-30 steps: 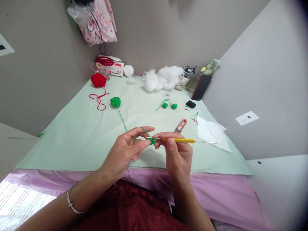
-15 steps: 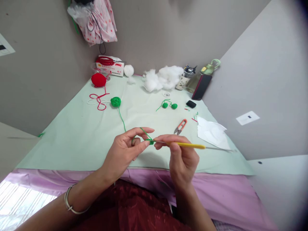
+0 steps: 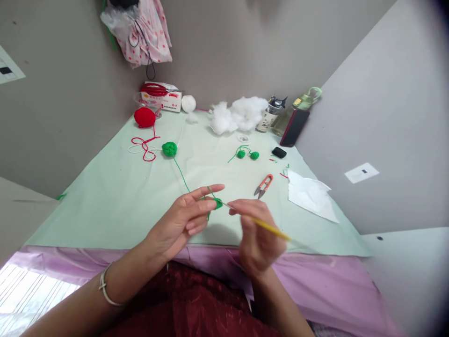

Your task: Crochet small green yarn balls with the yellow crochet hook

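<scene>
My left hand (image 3: 184,220) pinches a small green crochet piece (image 3: 218,203) between thumb and fingers, with green yarn looped over the raised index finger. The strand runs back across the table to a green yarn ball (image 3: 170,149). My right hand (image 3: 254,234) grips a yellow-handled crochet hook (image 3: 270,228), whose metal tip is at the green piece. The hook's handle slants down to the right. The right hand is slightly blurred.
On the pale green table cover (image 3: 115,196) lie orange snips (image 3: 264,185), white paper (image 3: 310,194), two small green crocheted bits (image 3: 247,154), a red yarn ball (image 3: 144,117) with loose red strand, white stuffing (image 3: 238,114), a box (image 3: 161,97), a bottle (image 3: 296,110) and a dark phone (image 3: 293,127).
The hook's handle has swung from nearly level to slanting down and right, as my right hand dropped and turned. My left hand has stayed on the green piece, shifting slightly.
</scene>
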{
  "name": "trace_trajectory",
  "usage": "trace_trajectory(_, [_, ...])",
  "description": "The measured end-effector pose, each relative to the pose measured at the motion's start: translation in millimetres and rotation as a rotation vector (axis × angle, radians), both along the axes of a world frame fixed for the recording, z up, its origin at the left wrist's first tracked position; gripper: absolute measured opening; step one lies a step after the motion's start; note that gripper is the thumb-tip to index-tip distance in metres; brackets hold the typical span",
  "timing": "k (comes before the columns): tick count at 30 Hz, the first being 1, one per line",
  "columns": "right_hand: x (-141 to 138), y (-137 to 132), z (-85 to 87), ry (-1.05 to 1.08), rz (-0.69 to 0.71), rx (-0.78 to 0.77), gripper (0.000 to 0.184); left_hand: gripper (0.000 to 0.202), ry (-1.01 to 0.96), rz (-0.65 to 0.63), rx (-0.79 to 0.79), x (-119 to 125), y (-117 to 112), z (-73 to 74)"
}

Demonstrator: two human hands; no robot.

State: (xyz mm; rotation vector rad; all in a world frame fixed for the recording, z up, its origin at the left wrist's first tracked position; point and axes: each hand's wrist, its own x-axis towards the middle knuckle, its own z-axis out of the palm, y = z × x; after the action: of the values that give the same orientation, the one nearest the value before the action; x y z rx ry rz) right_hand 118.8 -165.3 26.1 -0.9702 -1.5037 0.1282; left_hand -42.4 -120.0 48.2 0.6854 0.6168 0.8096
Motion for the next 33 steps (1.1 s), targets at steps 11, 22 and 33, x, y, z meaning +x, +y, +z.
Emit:
trace_trajectory(11, [-6,3,0.4,-0.055,0.019,0.0,0.034,0.038,0.084,0.147,0.158,7,-6,-2.9])
trace_trajectory(22, [1,9,12.3,0.441,0.219,-0.219,0.02,0.023,-0.012,0.07,0.103,4,1,-0.3])
trace_trajectory(33, [6,8,7.9,0.606,0.362,-0.342,0.022,0.025,0.178,0.087,0.266,1,-2,-7.0])
